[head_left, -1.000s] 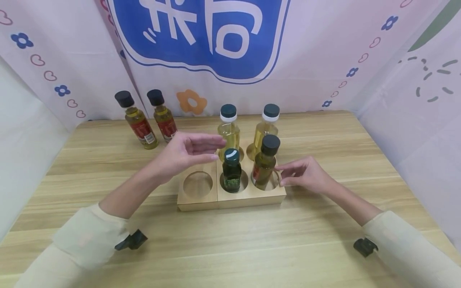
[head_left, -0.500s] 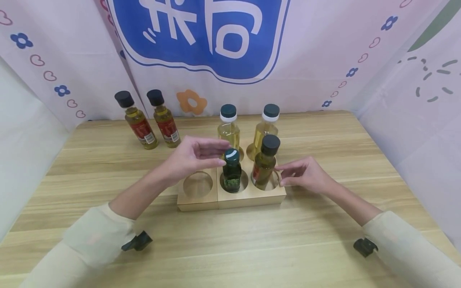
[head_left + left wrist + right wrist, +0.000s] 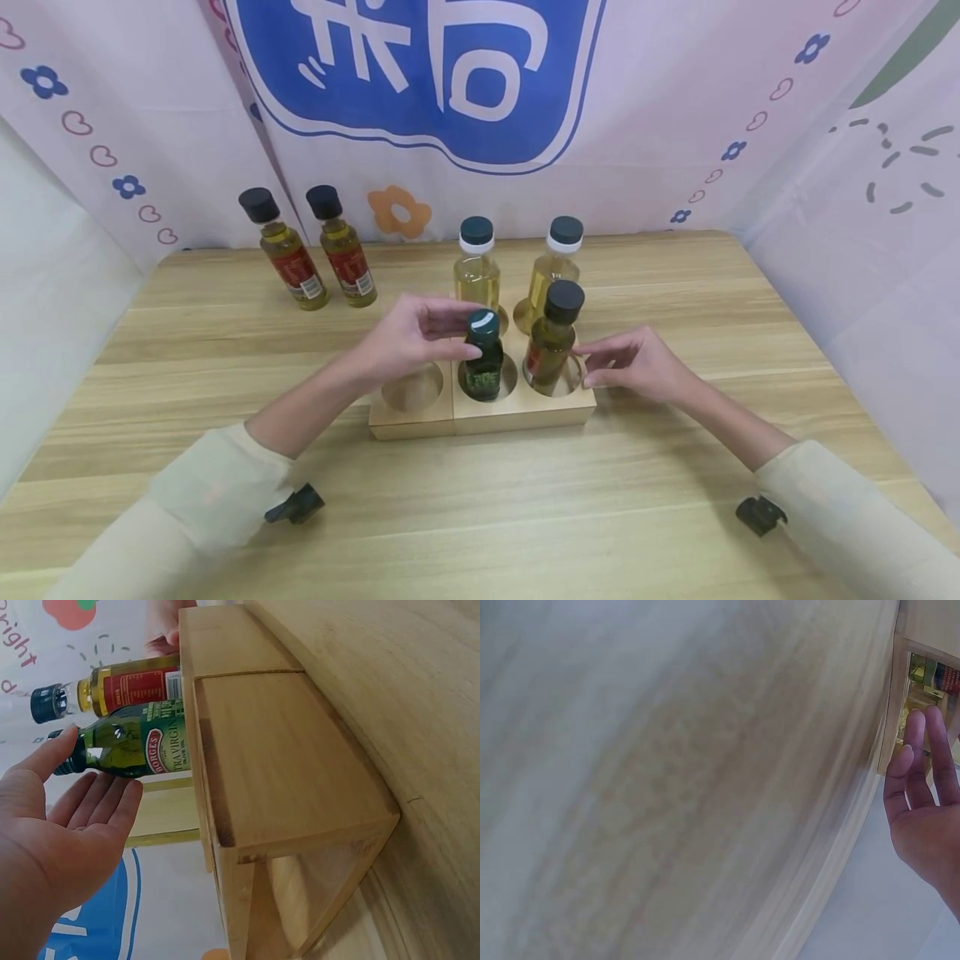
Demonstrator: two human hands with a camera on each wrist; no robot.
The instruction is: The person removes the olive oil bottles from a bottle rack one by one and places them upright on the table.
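Likely the open left hand (image 3: 408, 337), thumb at the green bottle (image 3: 483, 357), tips it into the bottle beside the idle, empty right hand (image 3: 637, 362).

Light wood-grain worktop (image 3: 675, 492), wooden bottle holder (image 3: 517, 410) resting near its middle, two red-labelled oil bottles (image 3: 318, 248) standing upright at the back left corner

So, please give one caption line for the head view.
Left hand reaches the small green bottle in a wooden holder; right hand rests beside it.

Small dark-green oil bottle (image 3: 483, 357), upright, in wooden holder's (image 3: 480, 415) middle front hole
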